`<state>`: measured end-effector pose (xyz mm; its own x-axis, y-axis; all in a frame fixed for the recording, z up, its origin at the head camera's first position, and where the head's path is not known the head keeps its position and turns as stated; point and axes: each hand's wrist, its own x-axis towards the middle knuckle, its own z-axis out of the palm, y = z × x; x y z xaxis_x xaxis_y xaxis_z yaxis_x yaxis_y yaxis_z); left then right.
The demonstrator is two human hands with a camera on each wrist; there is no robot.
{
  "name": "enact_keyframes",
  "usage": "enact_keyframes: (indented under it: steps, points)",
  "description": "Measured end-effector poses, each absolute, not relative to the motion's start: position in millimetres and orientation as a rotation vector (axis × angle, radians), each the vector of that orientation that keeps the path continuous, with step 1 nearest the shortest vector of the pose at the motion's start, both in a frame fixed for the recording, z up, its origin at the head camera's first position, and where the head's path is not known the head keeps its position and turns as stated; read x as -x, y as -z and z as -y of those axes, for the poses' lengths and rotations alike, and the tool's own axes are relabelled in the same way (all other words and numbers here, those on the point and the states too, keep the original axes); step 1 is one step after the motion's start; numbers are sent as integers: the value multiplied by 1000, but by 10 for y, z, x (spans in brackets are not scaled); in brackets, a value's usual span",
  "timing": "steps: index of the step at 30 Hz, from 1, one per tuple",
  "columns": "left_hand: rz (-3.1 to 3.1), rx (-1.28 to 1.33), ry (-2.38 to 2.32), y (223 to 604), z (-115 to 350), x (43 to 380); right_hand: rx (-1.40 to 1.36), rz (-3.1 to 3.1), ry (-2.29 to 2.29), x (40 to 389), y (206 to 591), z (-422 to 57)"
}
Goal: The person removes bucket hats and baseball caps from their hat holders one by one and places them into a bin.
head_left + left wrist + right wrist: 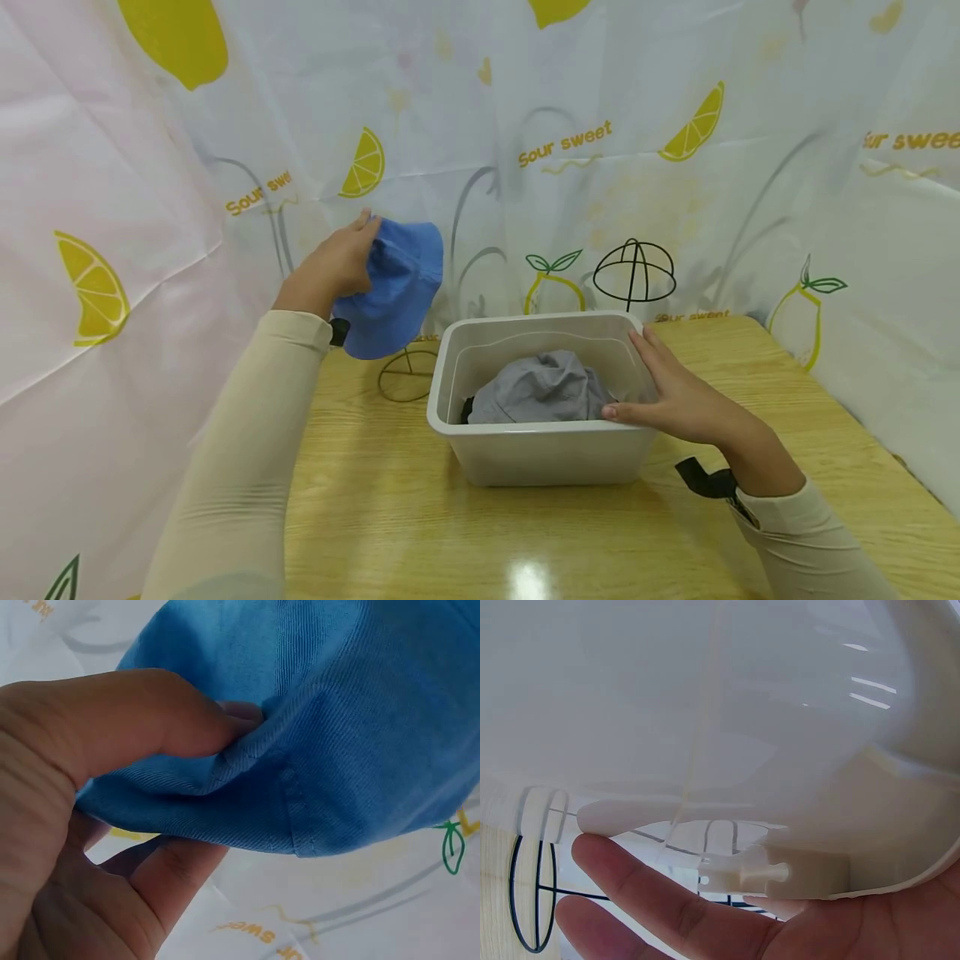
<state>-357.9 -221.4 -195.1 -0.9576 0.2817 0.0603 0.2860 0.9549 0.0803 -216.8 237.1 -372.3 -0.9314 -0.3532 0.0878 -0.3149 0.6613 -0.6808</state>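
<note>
My left hand [341, 258] holds up a blue bucket hat [408, 279] to the left of a white plastic bin [551, 457]. In the left wrist view, the thumb and fingers [180, 881] pinch a fold of the blue cloth. The hat hangs in front of a wire stand [408, 375] and hides its upper part. My right hand [686, 400] rests at the bin's right corner, its thumb over the front rim and its fingers, straight and spread, along the right side. Crumpled grey cloth [540, 387], hat-like in shape, lies inside the bin.
Behind the bin's right side stands a black wire dome stand [634, 271]. The wooden table [487, 533] carries the bin and the stands. A lemon-printed curtain [450, 92] hangs along the back and sides. Something black [467, 410] shows beside the grey cloth.
</note>
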Motion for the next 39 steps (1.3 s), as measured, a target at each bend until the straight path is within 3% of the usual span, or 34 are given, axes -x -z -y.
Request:
enact_keyframes:
  steps: [15,28,39]
  points:
    - [2985,364,237,1981,2437,3713,557,-2819,1140,2158,3712,-2366]
    - [2887,358,319,2052,2328,3854,551,-2812,1145,2146,3736,-2336]
    - [2824,359,343,1750,2285,3759,540,-2843,1111,2187,3720,-2365]
